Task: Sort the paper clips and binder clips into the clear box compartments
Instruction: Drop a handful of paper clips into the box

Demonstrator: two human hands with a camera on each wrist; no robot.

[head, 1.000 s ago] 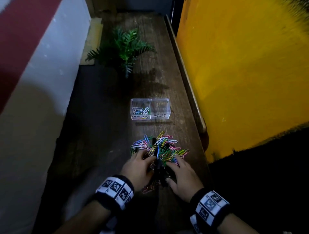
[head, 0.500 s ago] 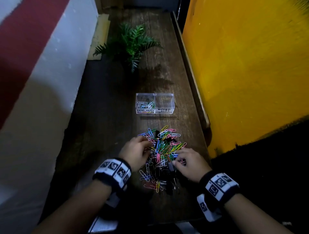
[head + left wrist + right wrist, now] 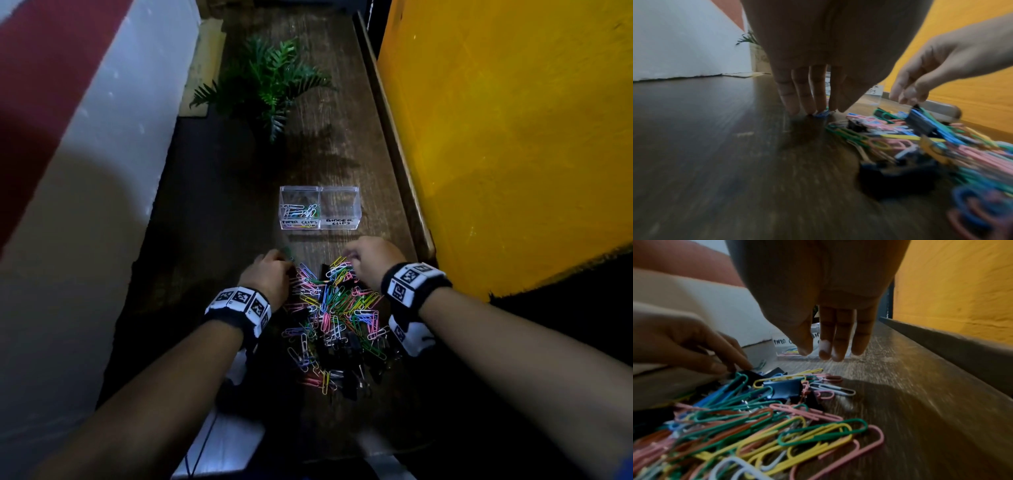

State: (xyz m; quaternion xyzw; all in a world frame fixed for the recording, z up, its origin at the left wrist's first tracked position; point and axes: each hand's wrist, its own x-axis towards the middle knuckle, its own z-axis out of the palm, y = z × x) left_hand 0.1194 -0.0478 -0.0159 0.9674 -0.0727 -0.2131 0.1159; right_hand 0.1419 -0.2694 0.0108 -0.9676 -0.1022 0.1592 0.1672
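A heap of coloured paper clips (image 3: 335, 308) mixed with black binder clips (image 3: 346, 346) lies on the dark wooden table (image 3: 219, 240). Behind it stands the clear box (image 3: 320, 188); its left compartment holds several paper clips (image 3: 299, 210), and its right one (image 3: 339, 205), labelled for binder clips, shows nothing inside. My left hand (image 3: 274, 270) is at the heap's far left, straight fingertips (image 3: 809, 110) down on the table, touching a blue paper clip (image 3: 822, 114). My right hand (image 3: 366, 257) hovers over the far right of the heap, fingers (image 3: 838, 353) straight, nothing held, above a binder clip (image 3: 783, 391).
A green fern (image 3: 267, 78) stands further back on the table. A raised wooden rail (image 3: 394, 144) and a yellow wall (image 3: 496, 137) run close along the right. A white and red wall (image 3: 85, 137) bounds the left. White paper (image 3: 226, 442) lies below the table's near edge.
Both hands have moved forward from the near side of the heap to its far side, closer to the clear box. The heap has spread out a little.
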